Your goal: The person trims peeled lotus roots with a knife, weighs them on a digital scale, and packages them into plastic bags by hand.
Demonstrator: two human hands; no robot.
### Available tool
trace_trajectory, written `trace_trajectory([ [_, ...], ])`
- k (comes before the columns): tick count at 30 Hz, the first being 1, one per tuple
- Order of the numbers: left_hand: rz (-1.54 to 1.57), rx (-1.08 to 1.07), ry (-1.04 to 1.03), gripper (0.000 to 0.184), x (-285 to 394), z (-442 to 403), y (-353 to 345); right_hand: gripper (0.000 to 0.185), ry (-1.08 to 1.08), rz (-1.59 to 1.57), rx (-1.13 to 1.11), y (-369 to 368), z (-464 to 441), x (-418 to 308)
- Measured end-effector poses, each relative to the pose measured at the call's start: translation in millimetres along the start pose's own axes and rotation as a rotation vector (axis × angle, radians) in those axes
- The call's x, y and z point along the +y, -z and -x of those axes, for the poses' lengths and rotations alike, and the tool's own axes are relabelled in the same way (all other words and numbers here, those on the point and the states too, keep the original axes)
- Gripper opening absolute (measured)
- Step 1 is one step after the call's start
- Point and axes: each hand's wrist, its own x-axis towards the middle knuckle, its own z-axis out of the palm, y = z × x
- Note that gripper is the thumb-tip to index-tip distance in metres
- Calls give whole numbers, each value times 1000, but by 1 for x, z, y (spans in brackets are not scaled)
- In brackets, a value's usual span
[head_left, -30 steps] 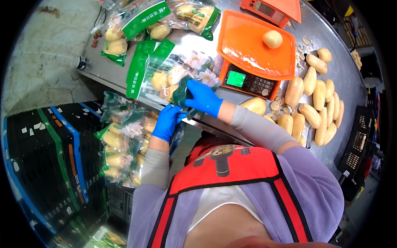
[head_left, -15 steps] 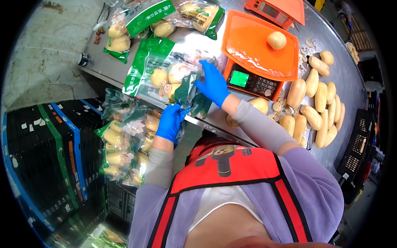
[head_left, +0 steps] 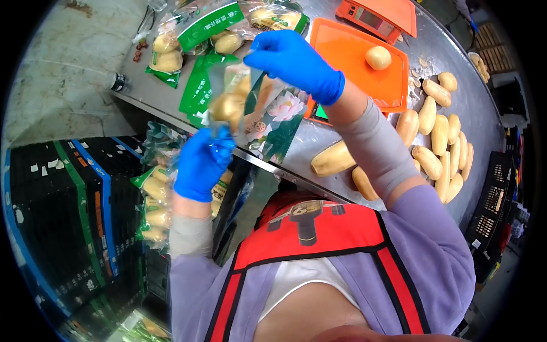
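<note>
My left hand (head_left: 205,162), in a blue glove, has its fingers closed on the lower end of a clear plastic bag of lotus root (head_left: 228,108). The bag is tilted up over the table's front edge and blurred by motion. My right hand (head_left: 293,62), also gloved, pinches the bag's upper edge. Beside the bag, an empty-looking printed bag (head_left: 286,108) with a pink flower lies on the table. A green-topped bag (head_left: 196,85) lies behind. At the right stands an orange scale (head_left: 347,62) with one lotus root piece (head_left: 378,58) on its pan.
Several peeled lotus roots (head_left: 440,134) lie on the metal table's right side. Filled bags (head_left: 228,41) sit at the back left. Below the table edge are more filled bags (head_left: 155,196) and stacked black crates (head_left: 57,216). A second orange scale (head_left: 379,17) stands at the back.
The bag of lotus root has been lifted and tilted up from the table. My right hand rose toward the back; my left hand moved left. The flower-printed bag beneath now shows.
</note>
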Motion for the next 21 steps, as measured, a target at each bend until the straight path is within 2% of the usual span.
trace_trajectory([
  [1, -89, 59, 70, 15, -5, 0, -6, 23, -72, -123, -28, 7, -2, -6],
  [2, -175, 108, 131, 17, -7, -3, -12, 23, -58, -112, -25, 16, -1, -16],
  [4, 59, -2, 177, 16, 8, -1, -21, 22, 13, -161, 92, 25, 13, -28],
  [6, -355, 219, 8, 17, -4, -12, -36, 23, 65, -245, 62, 30, 3, -16],
  [7, -362, 214, 12, 17, -2, -14, -38, 23, 64, -234, 75, 27, -1, -12],
  [9, -194, 182, 40, 13, 13, -31, -38, 23, 93, -97, 158, 28, -11, -2],
  [10, -39, 0, 130, 11, 33, -35, -24, 23, 72, -95, 160, 29, -9, 2],
  [12, -234, -246, -32, 10, 47, -38, -35, 22, 176, -195, 264, 32, -15, 8],
  [13, -240, -260, -31, 10, 38, -42, -48, 22, 159, -196, 296, 31, -19, 15],
  [15, -511, 195, -451, 10, 10, -48, -69, 21, 158, -127, 351, 33, -24, 31],
  [16, -513, 199, -444, 10, 9, -50, -51, 21, 167, -133, 385, 32, -19, 45],
  [17, -791, 113, -502, 11, 8, -49, -16, 21, 151, -141, 389, 29, -9, 57],
  [19, -878, 56, -409, 11, -8, -49, 12, 19, 33, 143, 349, 35, 7, 74],
  [20, -688, 104, -248, 11, -27, -44, 16, 18, -32, 281, 266, 36, 23, 80],
  [21, -680, 176, -176, 10, -43, -42, 31, 16, -48, 346, 200, 37, 41, 88],
])
